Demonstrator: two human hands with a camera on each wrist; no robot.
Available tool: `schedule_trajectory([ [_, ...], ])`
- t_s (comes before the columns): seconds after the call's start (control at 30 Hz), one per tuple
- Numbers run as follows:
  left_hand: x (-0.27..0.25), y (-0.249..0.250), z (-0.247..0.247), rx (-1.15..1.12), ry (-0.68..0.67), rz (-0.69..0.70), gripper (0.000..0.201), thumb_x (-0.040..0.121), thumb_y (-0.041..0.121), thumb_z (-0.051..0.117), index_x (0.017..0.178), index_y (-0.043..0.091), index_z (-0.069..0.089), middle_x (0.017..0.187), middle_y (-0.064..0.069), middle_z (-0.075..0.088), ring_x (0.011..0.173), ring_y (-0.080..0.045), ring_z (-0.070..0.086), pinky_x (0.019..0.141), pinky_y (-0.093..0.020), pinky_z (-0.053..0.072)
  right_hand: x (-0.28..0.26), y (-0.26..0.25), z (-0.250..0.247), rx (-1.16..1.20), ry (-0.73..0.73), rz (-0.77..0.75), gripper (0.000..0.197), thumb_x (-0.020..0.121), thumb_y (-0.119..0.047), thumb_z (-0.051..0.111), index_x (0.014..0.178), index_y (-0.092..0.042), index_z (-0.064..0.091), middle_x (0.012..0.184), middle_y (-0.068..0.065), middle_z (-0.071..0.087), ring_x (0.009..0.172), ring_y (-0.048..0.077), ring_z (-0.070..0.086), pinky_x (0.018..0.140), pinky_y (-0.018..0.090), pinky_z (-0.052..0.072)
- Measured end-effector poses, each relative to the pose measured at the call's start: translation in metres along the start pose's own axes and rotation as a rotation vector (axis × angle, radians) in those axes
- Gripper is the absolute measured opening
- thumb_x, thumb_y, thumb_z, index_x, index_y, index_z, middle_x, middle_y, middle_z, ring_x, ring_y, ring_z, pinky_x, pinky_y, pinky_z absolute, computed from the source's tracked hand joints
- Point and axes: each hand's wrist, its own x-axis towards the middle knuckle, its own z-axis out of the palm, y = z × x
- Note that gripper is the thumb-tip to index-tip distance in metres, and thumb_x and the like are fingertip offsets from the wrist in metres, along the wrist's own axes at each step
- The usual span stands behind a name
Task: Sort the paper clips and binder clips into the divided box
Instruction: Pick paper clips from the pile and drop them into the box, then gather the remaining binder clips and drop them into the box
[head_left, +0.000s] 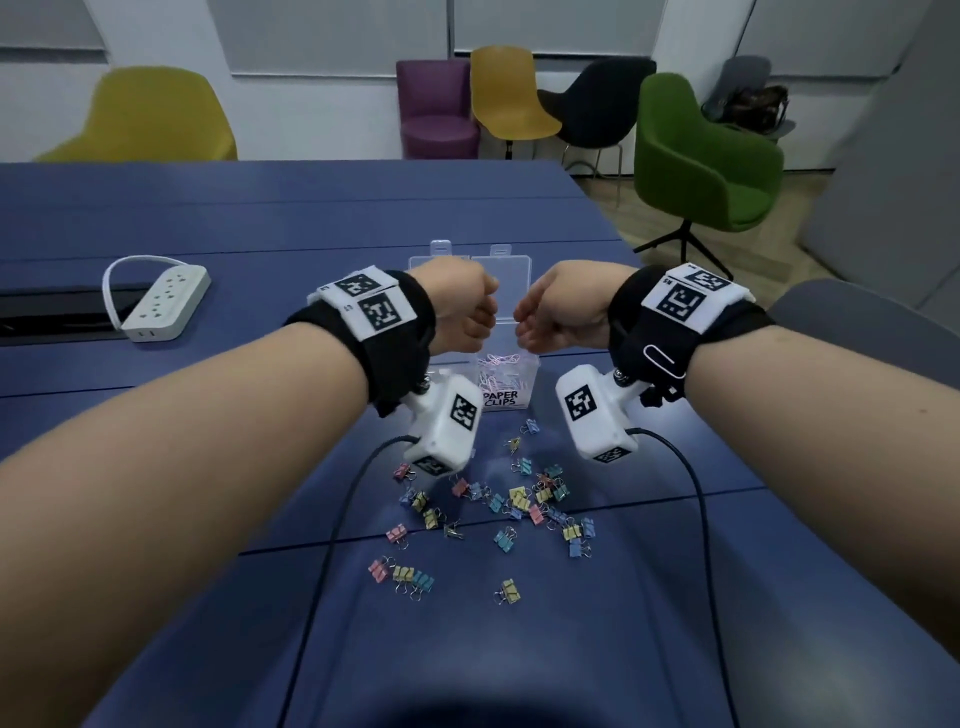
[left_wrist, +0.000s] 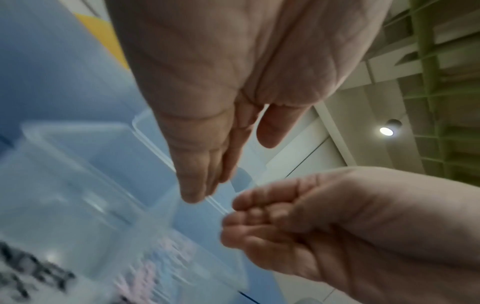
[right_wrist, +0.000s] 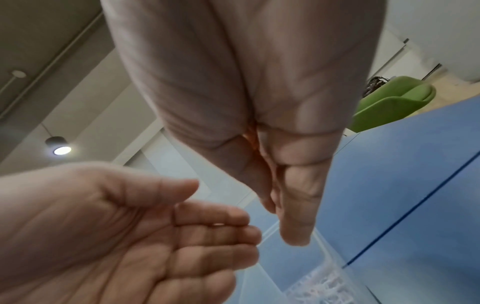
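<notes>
A clear divided box (head_left: 501, 401) labelled PAPER CLIPS stands mid-table with its lid (head_left: 498, 265) tipped back. Pink and white paper clips (head_left: 501, 375) fill its right compartment; the left compartment (left_wrist: 78, 164) looks bare. My left hand (head_left: 470, 312) and right hand (head_left: 545, 317) hover side by side just above the box, wrists bent down. Both palms look empty: the left hand (right_wrist: 207, 236) is loosely cupped and the right hand (left_wrist: 259, 222) is relaxed. Several pastel binder clips (head_left: 519, 499) lie scattered on the table nearer to me. One white paper clip (head_left: 662, 358) clings to my right wristband.
A white power strip (head_left: 166, 301) lies at the left beside a black cable slot. Two dark cables (head_left: 337, 519) trail from the wrist cameras across the blue table (head_left: 260, 218). Coloured chairs (head_left: 696, 150) stand beyond the far edge.
</notes>
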Motion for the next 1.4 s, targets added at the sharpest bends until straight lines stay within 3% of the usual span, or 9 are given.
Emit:
schedule_trajectory([
  [0.33,-0.049,-0.046,-0.051,0.723,0.201,0.448,0.010,0.086,0.009,0.063,0.090,0.016,0.069,0.081,0.003,0.065,0.070,-0.009,0.057,0.066,-0.019,0.044,-0.042,0.032,-0.006,-0.645,-0.127,-0.047,0.012,0.086,0.000,0.056,0.094,-0.007,0.061,0.090,0.021,0.070,0.073,0.035,0.070,0.066,0.041,0.059],
  [0.4,-0.060,-0.058,-0.051,0.793,0.134,0.440,0.010,0.080,0.016,0.071,0.088,0.020,0.066,0.081,0.007,0.066,0.065,-0.002,0.055,0.070,-0.020,0.041,-0.056,0.049,0.000,-0.803,-0.290,0.076,0.043,0.079,-0.016,0.074,0.116,-0.017,0.052,0.102,0.018,0.068,0.079,0.035,0.072,0.067,0.041,0.061],
  [0.5,-0.077,-0.078,-0.049,0.975,-0.084,0.252,0.063,0.064,0.036,0.085,0.118,0.025,0.055,0.111,0.006,0.061,0.073,-0.003,0.056,0.073,-0.022,0.044,-0.080,0.072,0.017,-0.866,-0.389,0.171,0.087,0.065,-0.025,0.086,0.133,-0.031,0.033,0.105,0.009,0.058,0.073,0.031,0.069,0.061,0.041,0.061],
  [0.63,-0.091,-0.102,-0.041,1.280,-0.197,0.040,0.115,0.053,0.047,0.087,0.146,0.032,0.021,0.138,0.002,0.037,0.118,-0.020,0.050,0.100,-0.034,0.044,-0.089,0.094,0.040,-1.058,-0.265,0.057,0.085,0.064,-0.032,0.085,0.131,-0.019,0.035,0.118,0.007,0.047,0.078,0.030,0.070,0.071,0.043,0.058],
  [0.77,-0.088,-0.106,-0.039,1.227,-0.178,0.023,0.090,0.060,0.045,0.084,0.138,0.034,0.039,0.130,0.000,0.038,0.116,-0.022,0.050,0.102,-0.037,0.044,-0.082,0.091,0.042,-0.845,-0.225,0.009,0.060,0.075,-0.006,0.071,0.126,-0.015,0.041,0.112,0.007,0.058,0.051,0.015,0.061,0.050,0.028,0.051],
  [0.93,-0.071,-0.100,-0.028,1.102,0.008,0.253,0.056,0.085,0.014,0.062,0.137,0.027,0.045,0.141,-0.002,0.040,0.122,-0.021,0.048,0.102,-0.033,0.043,-0.060,0.075,0.037,-0.986,0.037,-0.140,0.049,0.087,0.003,0.049,0.134,-0.009,0.045,0.130,0.012,0.049,0.115,0.031,0.054,0.091,0.034,0.044],
  [1.07,-0.062,-0.101,-0.009,1.258,-0.058,0.247,0.066,0.085,0.000,0.045,0.145,0.027,0.037,0.149,-0.001,0.037,0.129,-0.023,0.046,0.105,-0.040,0.043,-0.053,0.075,0.052,-1.072,-0.062,-0.161,0.053,0.085,0.005,0.051,0.134,-0.013,0.047,0.136,0.011,0.042,0.118,0.032,0.051,0.096,0.038,0.045],
  [1.3,-0.069,-0.107,-0.012,1.117,-0.044,0.255,0.060,0.087,0.003,0.047,0.141,0.028,0.041,0.147,-0.001,0.042,0.124,-0.022,0.051,0.101,-0.037,0.048,-0.070,0.091,0.045,-0.990,-0.103,-0.223,0.052,0.084,0.007,0.040,0.126,-0.019,0.058,0.133,0.006,0.055,0.118,0.026,0.053,0.100,0.036,0.044],
  [1.4,-0.082,-0.107,-0.028,1.122,-0.068,0.196,0.078,0.077,0.039,0.073,0.144,0.027,0.034,0.143,-0.003,0.041,0.125,-0.023,0.048,0.104,-0.037,0.043,-0.080,0.099,0.028,-0.905,-0.086,-0.130,0.049,0.087,-0.018,0.058,0.135,-0.023,0.047,0.136,0.007,0.049,0.112,0.027,0.057,0.095,0.037,0.049],
])
